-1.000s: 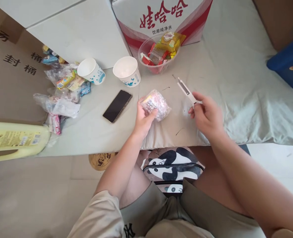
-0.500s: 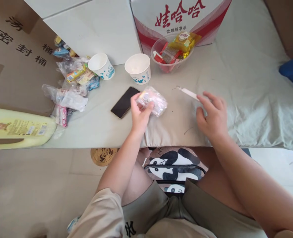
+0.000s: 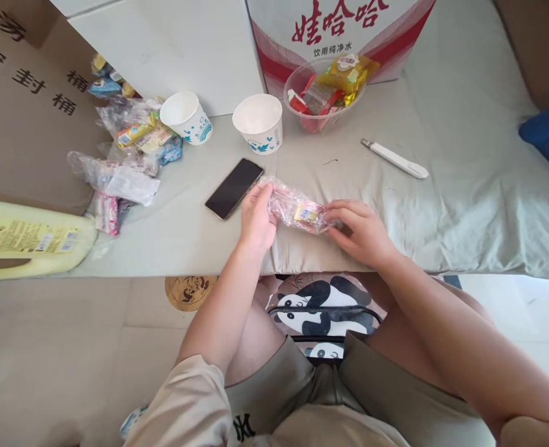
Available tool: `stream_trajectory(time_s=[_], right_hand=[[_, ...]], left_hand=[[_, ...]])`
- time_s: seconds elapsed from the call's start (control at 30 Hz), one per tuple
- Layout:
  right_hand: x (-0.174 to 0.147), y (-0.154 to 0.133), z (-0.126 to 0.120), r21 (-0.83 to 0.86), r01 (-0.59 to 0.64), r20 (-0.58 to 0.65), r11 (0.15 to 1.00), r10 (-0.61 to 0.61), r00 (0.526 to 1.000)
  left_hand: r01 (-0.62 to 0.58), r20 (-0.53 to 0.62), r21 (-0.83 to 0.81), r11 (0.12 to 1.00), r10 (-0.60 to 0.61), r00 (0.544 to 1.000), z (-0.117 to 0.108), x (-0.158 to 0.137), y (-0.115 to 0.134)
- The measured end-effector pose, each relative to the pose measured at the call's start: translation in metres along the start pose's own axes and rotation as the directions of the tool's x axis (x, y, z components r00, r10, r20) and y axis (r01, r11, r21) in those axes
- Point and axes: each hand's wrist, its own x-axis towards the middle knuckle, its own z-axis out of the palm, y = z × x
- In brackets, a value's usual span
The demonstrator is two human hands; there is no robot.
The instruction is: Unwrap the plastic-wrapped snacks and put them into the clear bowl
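Between my hands, above the cloth-covered surface near its front edge, is a clear plastic packet [image 3: 297,209] with pink contents and a small yellow label. My left hand [image 3: 258,217] is closed on its left end. The fingers of my right hand [image 3: 358,231] pinch its right end. A white utility knife [image 3: 395,158] lies on the cloth, up and to the right of my right hand. Just left of the packet rests a black phone [image 3: 234,188].
Two paper cups [image 3: 187,118] and a clear bowl [image 3: 323,93] of red and yellow packets stand along the back, before a white-and-red carton [image 3: 339,37]. Crumpled wrappers [image 3: 134,149] pile up at left, near a yellow jug [image 3: 32,239]. A blue object [image 3: 548,136] sits far right.
My right hand has let go of the utility knife, which now lies on the cloth farther right. That hand has moved left onto the packet, now stretched out between both hands.
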Motion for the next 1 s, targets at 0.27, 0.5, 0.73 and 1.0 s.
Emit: stream_trajectory(time_s=[0.27, 0.5, 0.73, 1.0], right_hand=[[0.0, 0.019, -0.022, 0.051, -0.396, -0.445, 0.917, 0.376, 0.813], [-0.002, 0.015, -0.023, -0.148, -0.248, -0.266, 0.957, 0.203, 0.943], [-0.007, 0.002, -0.034, -0.306, 0.006, -0.315, 0.952, -0.108, 0.943], [-0.023, -0.007, -0.032, -0.297, 0.023, 0.317, 0.955, 0.076, 0.945]], left_hand=[[-0.08, -0.148, 0.261, 0.962, 0.122, 0.982, -0.026, 0.013, -0.001], [-0.382, 0.39, 0.705, 0.598, 0.123, 0.913, -0.016, -0.002, 0.005], [-0.699, 0.537, 0.566, 0.437, 0.448, 0.715, -0.022, -0.031, 0.03], [-0.556, 0.557, 0.682, 0.476, 0.155, 0.816, -0.044, -0.045, 0.027]])
